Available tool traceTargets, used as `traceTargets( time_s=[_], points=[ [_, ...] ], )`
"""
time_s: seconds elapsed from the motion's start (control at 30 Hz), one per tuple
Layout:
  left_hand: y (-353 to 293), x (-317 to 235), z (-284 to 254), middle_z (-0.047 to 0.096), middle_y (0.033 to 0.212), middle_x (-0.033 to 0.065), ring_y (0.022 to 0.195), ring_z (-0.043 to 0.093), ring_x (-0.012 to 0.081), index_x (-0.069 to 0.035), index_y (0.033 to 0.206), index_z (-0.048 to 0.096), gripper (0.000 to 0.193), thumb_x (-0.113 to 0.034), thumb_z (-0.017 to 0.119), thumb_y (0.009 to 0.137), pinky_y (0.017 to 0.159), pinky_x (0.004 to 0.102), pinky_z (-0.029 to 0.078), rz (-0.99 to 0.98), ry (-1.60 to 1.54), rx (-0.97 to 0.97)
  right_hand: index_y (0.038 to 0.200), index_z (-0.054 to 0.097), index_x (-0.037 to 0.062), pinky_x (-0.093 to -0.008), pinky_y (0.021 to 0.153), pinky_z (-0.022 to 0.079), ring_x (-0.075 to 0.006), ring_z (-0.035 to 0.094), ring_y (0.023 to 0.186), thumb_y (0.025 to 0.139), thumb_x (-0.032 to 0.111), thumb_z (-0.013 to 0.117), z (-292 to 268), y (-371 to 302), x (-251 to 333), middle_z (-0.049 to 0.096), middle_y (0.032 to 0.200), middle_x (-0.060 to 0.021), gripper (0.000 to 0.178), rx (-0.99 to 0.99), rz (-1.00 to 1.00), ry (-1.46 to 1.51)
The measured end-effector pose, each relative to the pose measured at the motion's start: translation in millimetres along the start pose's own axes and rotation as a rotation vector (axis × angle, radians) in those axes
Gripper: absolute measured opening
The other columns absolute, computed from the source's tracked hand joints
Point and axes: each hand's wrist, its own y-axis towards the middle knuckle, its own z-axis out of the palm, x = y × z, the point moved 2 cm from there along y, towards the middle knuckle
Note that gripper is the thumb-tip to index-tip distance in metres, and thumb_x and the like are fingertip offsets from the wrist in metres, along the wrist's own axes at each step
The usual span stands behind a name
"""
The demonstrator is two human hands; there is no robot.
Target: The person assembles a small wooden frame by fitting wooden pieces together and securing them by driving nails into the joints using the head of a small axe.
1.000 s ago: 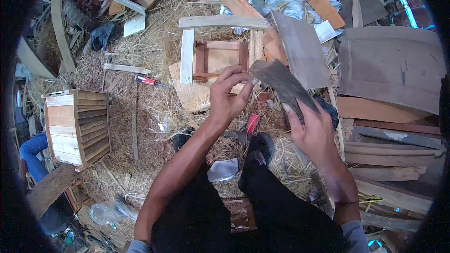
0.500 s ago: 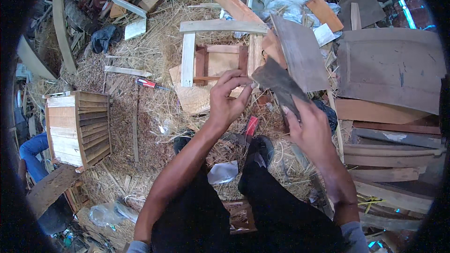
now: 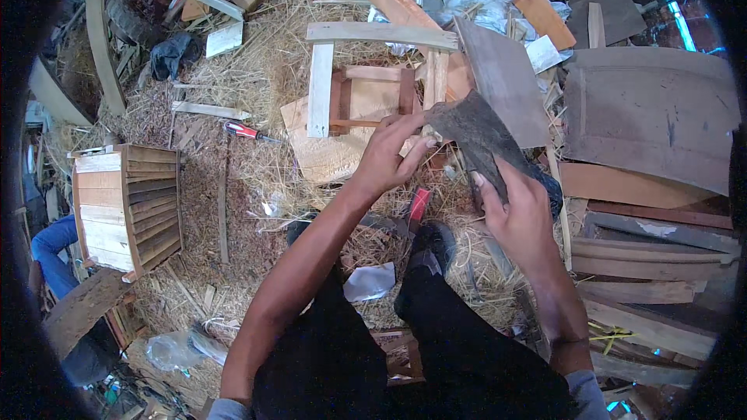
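Observation:
In front of me I hold up a worn, dark grey-brown flat piece point(image 3: 484, 134), limp-looking and ragged-edged; its material is unclear. My right hand point(image 3: 520, 206) is closed on its near right end, thumb on top. At the far left corner, the bent fingers of my left hand point(image 3: 393, 154) grip the piece, with some fingertips hidden behind it. Just beyond my left hand lies a wooden frame point(image 3: 319, 89) of pale and reddish slats, over a light wooden board point(image 3: 315, 159).
A red-handled screwdriver point(image 3: 243, 131) lies on the straw to the left, near a slatted wooden crate point(image 3: 105, 210). A red-handled tool point(image 3: 419, 206) is by my feet. Planks and a panelled board point(image 3: 650, 109) are stacked at right. Another person's blue-clad leg point(image 3: 53, 249) shows far left.
My left hand has moved right and its fingers now reach behind the flat piece's corner. The piece has turned and bent, showing more of its face. The right hand stays closed on it.

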Motion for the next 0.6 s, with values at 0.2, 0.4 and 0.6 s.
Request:
traceTargets(
  time_s=[0.2,0.4,0.6],
  points=[
    [-5,20,-4,0.065,0.115,0.0167,0.112,0.056,0.0402,-0.004,0.120,0.061,0.038,-0.023,0.063,0.088,0.100,0.0453,0.042,-0.076,-0.070,-0.020,0.133,0.052,0.0014,-0.0470,0.084,0.053,-0.0436,0.063,0.101,0.087,0.006,0.062,3,0,-2,0.063,0.111,-0.0254,0.047,-0.023,-0.034,-0.017],
    [-1,21,5,0.066,0.112,0.0187,0.111,0.057,0.0420,-0.006,0.122,0.059,0.041,-0.019,0.067,0.083,0.102,0.0468,0.042,-0.041,0.157,0.054,0.132,0.053,0.0031,-0.0479,0.084,0.053,-0.0436,0.063,0.100,0.089,0.008,0.061,3,1,2,0.062,0.111,-0.0248,0.044,0.024,-0.024,-0.045],
    [0,20,8,0.063,0.112,0.0204,0.108,0.057,0.0402,-0.004,0.112,0.060,0.035,-0.008,0.072,0.079,0.097,0.0454,0.044,-0.021,0.152,-0.020,0.132,0.052,0.0037,-0.0472,0.079,0.054,-0.0430,0.064,0.095,0.090,0.008,0.060,-3,-1,9,0.063,0.110,-0.0248,0.043,0.018,-0.061,-0.014]
  ],
)
